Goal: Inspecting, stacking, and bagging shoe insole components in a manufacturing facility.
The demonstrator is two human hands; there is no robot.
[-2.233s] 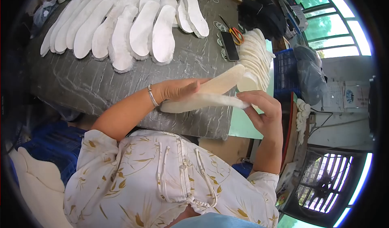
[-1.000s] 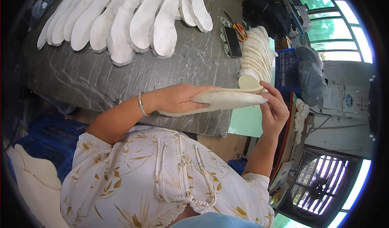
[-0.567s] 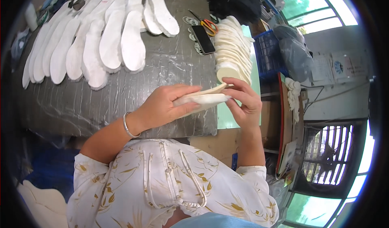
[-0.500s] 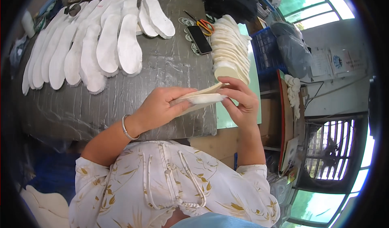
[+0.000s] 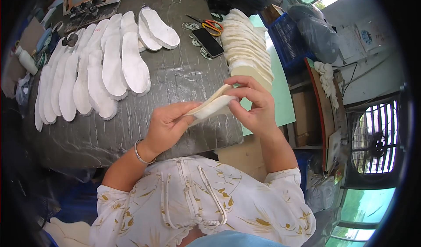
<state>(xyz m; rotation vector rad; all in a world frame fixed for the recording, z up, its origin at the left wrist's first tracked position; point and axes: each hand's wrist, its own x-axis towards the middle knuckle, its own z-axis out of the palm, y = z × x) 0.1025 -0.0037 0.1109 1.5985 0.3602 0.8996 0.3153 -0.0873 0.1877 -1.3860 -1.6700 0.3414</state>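
Between my two hands, above the table's near edge, is a pair of cream-white insoles [image 5: 213,108] seen nearly edge-on, their layers slightly apart. My left hand [image 5: 169,124] is closed round the left end, thumb on the near side. At the other end my right hand [image 5: 253,101] pinches the edge between thumb and fingers. Just beyond my right hand lies a long row of stacked cream insoles [image 5: 247,43]. White fleecy insoles [image 5: 134,69] are spread in overlapping rows at the left of the table.
The table [image 5: 184,76] has a dark, plastic-covered top. Orange-handled scissors [image 5: 212,26], a black phone [image 5: 208,42] and several rubber bands [image 5: 190,26] lie at its far middle. A blue crate [image 5: 287,41] stands off the right side, near a green sheet [image 5: 280,84].
The view has turned, so the table appears shifted. My right hand has lifted its end of the insoles a little, and they tilt more steeply up to the right.
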